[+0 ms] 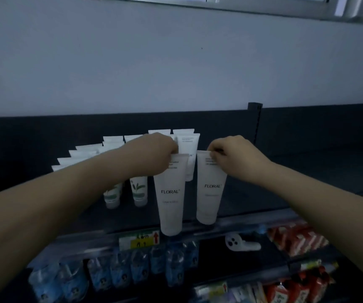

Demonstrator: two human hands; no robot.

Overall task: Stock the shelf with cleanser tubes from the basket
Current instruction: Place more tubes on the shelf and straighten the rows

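Note:
Two white cleanser tubes marked FLORAL hang cap-down over the front of the dark top shelf (252, 202). My left hand (156, 149) pinches the crimped top of the left tube (170, 197). My right hand (235, 154) pinches the top of the right tube (210, 189). Behind them on the shelf stand several more white tubes (188, 147) in rows, some with a green leaf print (139, 190). The basket is out of view.
A yellow-green price tag (139, 239) is clipped to the shelf edge. On the shelf below stand blue-labelled bottles (119, 272), a white handheld device (240, 243) and red packets (296, 239). A dark upright post (255, 121) divides the shelving. A pale wall rises behind.

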